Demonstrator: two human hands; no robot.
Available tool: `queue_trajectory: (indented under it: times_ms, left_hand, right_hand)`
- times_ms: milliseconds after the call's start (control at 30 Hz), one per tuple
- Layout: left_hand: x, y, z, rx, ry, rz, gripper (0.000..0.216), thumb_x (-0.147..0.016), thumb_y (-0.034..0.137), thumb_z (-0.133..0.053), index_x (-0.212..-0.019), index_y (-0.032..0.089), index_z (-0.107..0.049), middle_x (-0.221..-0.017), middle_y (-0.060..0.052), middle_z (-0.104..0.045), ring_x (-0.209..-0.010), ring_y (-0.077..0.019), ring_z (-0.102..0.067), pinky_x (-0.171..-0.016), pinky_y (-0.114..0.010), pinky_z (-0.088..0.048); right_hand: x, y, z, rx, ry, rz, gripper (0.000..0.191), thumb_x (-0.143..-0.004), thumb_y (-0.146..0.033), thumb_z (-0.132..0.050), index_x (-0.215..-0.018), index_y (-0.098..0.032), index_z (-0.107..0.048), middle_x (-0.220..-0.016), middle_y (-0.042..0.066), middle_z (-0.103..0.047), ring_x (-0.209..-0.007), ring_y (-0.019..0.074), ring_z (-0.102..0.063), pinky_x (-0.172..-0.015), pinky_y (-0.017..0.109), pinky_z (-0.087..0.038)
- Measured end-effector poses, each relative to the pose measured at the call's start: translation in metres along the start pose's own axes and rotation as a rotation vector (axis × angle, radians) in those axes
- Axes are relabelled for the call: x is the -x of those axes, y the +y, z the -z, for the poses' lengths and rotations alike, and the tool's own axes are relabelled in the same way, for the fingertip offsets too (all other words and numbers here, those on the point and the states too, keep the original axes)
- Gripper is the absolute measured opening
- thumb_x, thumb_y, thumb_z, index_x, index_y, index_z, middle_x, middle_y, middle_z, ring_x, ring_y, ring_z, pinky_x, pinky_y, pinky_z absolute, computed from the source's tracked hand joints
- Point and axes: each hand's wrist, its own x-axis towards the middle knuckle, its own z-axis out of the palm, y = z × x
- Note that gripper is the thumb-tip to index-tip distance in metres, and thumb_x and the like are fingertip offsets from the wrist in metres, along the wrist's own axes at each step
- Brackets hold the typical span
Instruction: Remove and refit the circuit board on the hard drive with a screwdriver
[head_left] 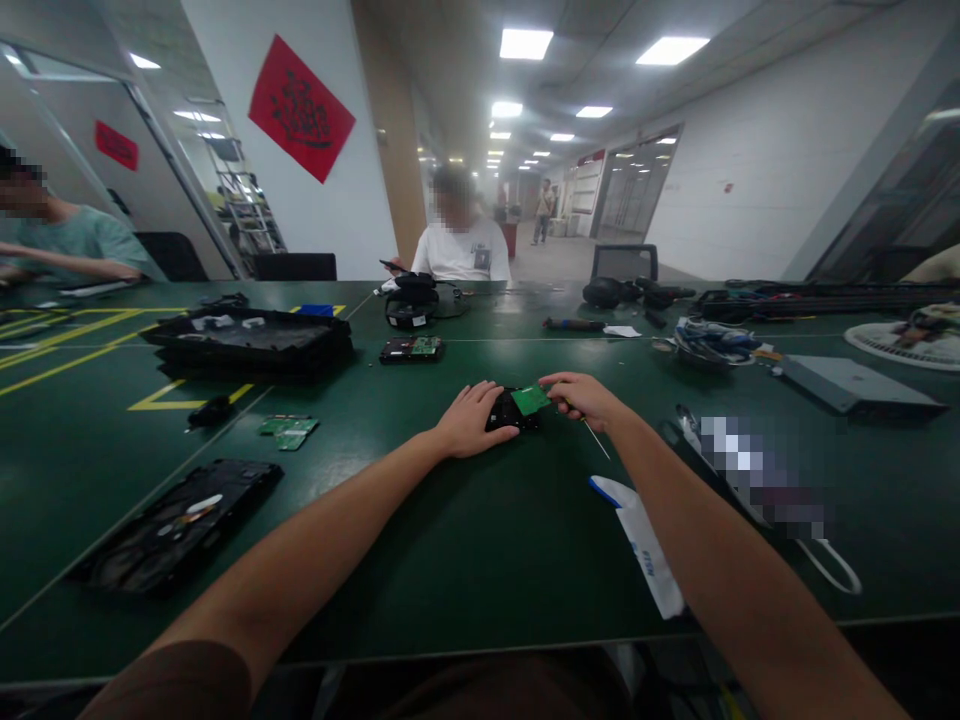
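A small black hard drive (507,408) lies on the green tabletop in front of me. My left hand (471,420) grips it from the left, with the thumb along the near side and the fingers over the far side. Between the thumb and fingers of my right hand (585,398) is a green circuit board (531,400), tilted up over the drive's right part. Whether the board still touches the drive I cannot tell. A screwdriver (597,438) is also held in my right hand, its thin shaft slanting down toward me.
Left are loose green boards (291,430), a black casing (184,525) and stacked black trays (255,345). Another drive (411,348) lies ahead. Right are a white packet (646,550), a grey metal box (862,385) and bundled cables (712,342). A person (461,248) sits opposite.
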Motion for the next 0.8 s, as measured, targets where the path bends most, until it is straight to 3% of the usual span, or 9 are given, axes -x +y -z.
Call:
queue_trajectory:
  times_ms: [133,333,567,800]
  left_hand:
    - [0.001,0.006,-0.004,-0.015,0.064,0.054,0.087,-0.091,0.074,-0.054,-0.155,0.017,-0.04,-0.159,-0.018,-0.045,-0.151,-0.0363,-0.037,-0.126,-0.055,-0.025]
    - [0.002,0.008,-0.007,-0.018,0.117,0.037,0.072,-0.094,0.065,-0.057,-0.148,0.018,-0.049,-0.15,-0.016,-0.054,-0.143,-0.0334,-0.047,-0.123,-0.051,-0.033]
    - [0.001,0.008,-0.006,0.007,0.14,-0.004,0.059,-0.094,0.058,-0.063,-0.14,0.02,-0.057,-0.141,-0.013,-0.061,-0.136,-0.0319,-0.052,-0.117,-0.05,-0.041]
    - [0.004,0.016,-0.001,-0.029,0.141,-0.13,0.044,-0.097,0.047,-0.059,-0.134,0.024,-0.066,-0.138,-0.011,-0.063,-0.133,-0.0312,-0.054,-0.117,-0.051,-0.04]
  right_hand:
    - [0.005,-0.002,-0.005,0.08,-0.021,0.036,0.035,-0.082,-0.012,-0.072,-0.117,-0.015,-0.07,-0.072,0.001,-0.07,-0.047,0.0054,-0.049,-0.036,0.014,-0.024]
    - [0.013,-0.004,-0.012,0.165,-0.132,-0.013,0.057,-0.082,-0.014,-0.078,-0.135,-0.016,-0.057,-0.074,0.004,-0.075,-0.047,0.0076,-0.051,-0.038,0.014,-0.028]
    - [0.012,0.0,-0.021,0.265,-0.004,0.044,0.051,-0.087,-0.016,-0.075,-0.135,-0.016,-0.06,-0.07,0.001,-0.072,-0.045,0.008,-0.053,-0.038,0.015,-0.035]
    - [0.007,0.006,-0.019,0.254,0.044,0.104,0.045,-0.088,-0.017,-0.076,-0.131,-0.018,-0.066,-0.069,-0.001,-0.069,-0.044,0.0072,-0.053,-0.037,0.015,-0.036]
